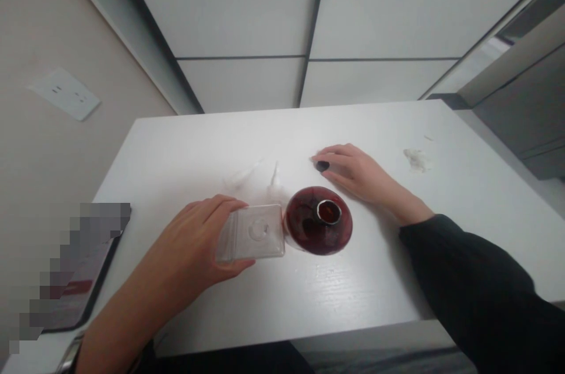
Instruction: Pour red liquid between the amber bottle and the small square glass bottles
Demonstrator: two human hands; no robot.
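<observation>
My left hand is closed around a clear plastic box, fingers on its far edge and thumb on its near edge. A round raised ring shows on the box's flat face. Right beside the box's right end stands a dark red, round glass bottle with a silver-rimmed mouth. Beyond the bottle, my right hand rests near the tabletop, its fingers curled around a small black cap-like piece. A thin clear pointed piece is behind the box; its kind is hard to make out.
The white table runs back to pale cabinet panels. A tablet-like device, partly pixelated, lies at the left edge. A crumpled clear scrap lies at the right. A socket plate is on the left wall.
</observation>
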